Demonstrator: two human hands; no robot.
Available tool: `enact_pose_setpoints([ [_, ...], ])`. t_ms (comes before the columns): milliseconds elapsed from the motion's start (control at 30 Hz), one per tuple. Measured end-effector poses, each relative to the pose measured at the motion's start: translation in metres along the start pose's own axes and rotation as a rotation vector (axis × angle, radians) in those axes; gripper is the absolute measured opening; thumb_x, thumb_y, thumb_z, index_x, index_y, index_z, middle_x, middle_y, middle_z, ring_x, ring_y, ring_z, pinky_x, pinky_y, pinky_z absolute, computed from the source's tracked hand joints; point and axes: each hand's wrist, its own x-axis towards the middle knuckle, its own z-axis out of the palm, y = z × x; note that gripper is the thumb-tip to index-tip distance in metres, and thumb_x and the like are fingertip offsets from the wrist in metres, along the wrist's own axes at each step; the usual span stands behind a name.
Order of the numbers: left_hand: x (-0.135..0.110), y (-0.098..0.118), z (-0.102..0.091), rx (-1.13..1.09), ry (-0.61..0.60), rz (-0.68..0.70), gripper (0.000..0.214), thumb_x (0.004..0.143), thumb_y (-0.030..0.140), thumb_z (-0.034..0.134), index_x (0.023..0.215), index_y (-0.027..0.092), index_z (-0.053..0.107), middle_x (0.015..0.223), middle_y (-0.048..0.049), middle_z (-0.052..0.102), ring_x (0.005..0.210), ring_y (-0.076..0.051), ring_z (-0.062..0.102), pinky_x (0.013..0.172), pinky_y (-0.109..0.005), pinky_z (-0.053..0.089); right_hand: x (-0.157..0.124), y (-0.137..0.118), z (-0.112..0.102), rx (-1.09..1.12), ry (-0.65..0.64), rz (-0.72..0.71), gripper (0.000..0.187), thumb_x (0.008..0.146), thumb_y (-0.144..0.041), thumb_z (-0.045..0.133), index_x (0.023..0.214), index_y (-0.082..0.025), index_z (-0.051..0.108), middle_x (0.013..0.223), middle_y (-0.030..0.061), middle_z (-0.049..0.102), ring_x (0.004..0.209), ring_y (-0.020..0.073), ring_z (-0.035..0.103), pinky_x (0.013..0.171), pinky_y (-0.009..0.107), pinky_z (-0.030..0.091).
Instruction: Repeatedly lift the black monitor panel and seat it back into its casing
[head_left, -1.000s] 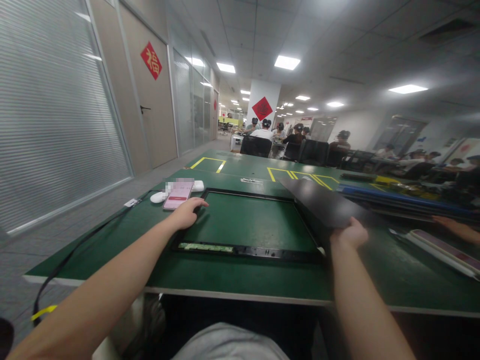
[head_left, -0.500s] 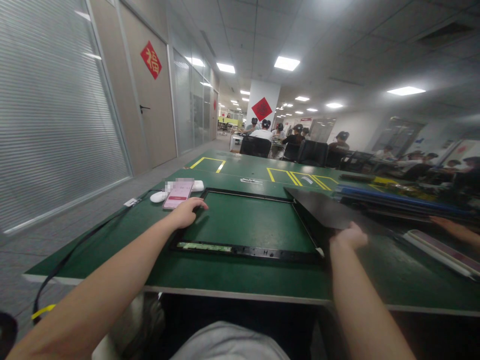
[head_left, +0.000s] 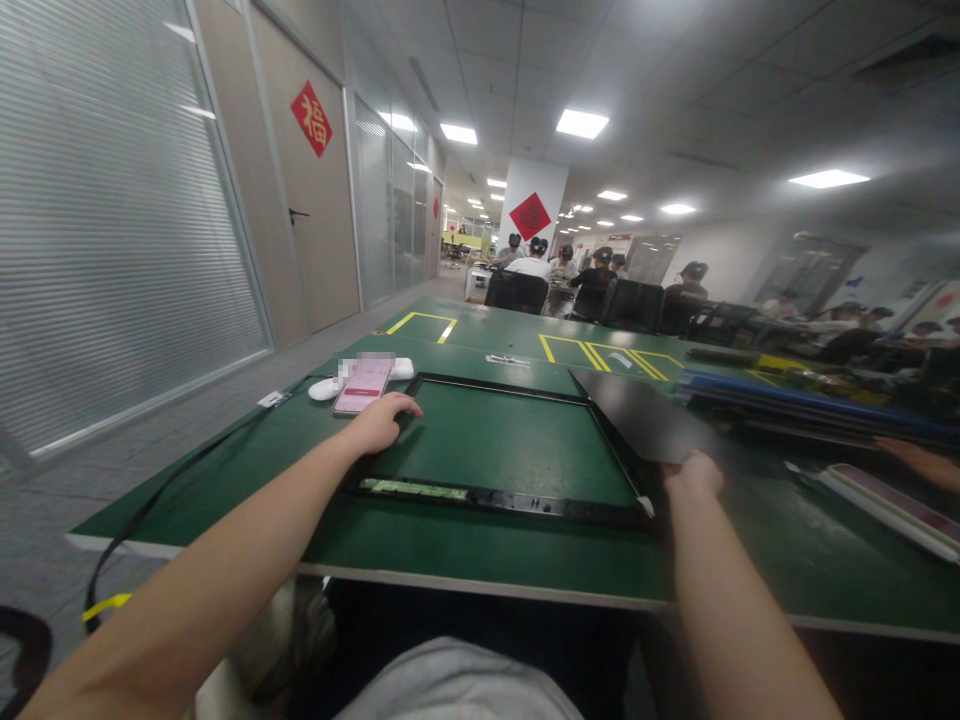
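Note:
A thin black rectangular frame (head_left: 555,500) lies on the green table, with a green circuit strip (head_left: 412,489) along its near bar. My left hand (head_left: 382,422) is at the frame's left bar, fingers bent over it and the index finger reaching inward; the thumb is hidden. At the right, my right hand (head_left: 696,475) grips the near edge of a dark, thin flat panel (head_left: 637,415). This panel is tilted, and its far left corner is by the frame's far right corner. A small white piece (head_left: 645,506) sits at the frame's near right corner.
Beyond my left hand are a phone (head_left: 364,385), a white mouse-shaped item (head_left: 322,388) and a black strap (head_left: 165,490). To the right lie blue-edged panels (head_left: 810,400) and a long pale bar (head_left: 892,510). Another person's hand (head_left: 919,460) shows at the right edge.
My right hand has shifted slightly with the panel, and its fingers look more closed on the edge. My left hand and the frame hold their places; the whole view has moved a little.

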Motion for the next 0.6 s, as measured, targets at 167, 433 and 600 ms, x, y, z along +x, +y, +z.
enact_pose_setpoints([
  [167,0.0,-0.001,0.0,-0.004,0.001,0.006,0.054,0.053,0.004,0.044,0.095,0.02,0.073,0.121,-0.0063,0.067,0.118,-0.024,0.058,0.107,-0.035,0.04,0.013,0.007,0.0,-0.032,-0.068,0.021,0.032,0.068,-0.006,0.056,0.098,-0.02,0.055,0.085,0.0013,0.062,0.066,0.0159,0.063,0.061,0.038,0.061],
  [433,0.003,-0.007,0.003,0.016,-0.021,0.054,0.055,0.052,0.005,0.043,0.096,0.018,0.073,0.116,-0.0069,0.068,0.116,-0.023,0.058,0.105,-0.033,0.041,0.021,0.01,0.001,-0.085,-0.148,0.069,0.03,0.065,-0.003,0.056,0.089,-0.02,0.05,0.073,-0.0036,0.054,0.056,0.0111,0.057,0.054,0.029,0.059],
  [600,0.003,-0.008,0.003,0.033,-0.027,0.045,0.055,0.054,0.004,0.042,0.098,0.018,0.073,0.119,-0.0075,0.066,0.118,-0.023,0.058,0.106,-0.033,0.04,0.023,0.01,0.001,-0.096,-0.142,0.082,0.029,0.063,-0.001,0.055,0.085,-0.019,0.048,0.073,-0.0029,0.054,0.058,0.0114,0.058,0.057,0.029,0.059],
])
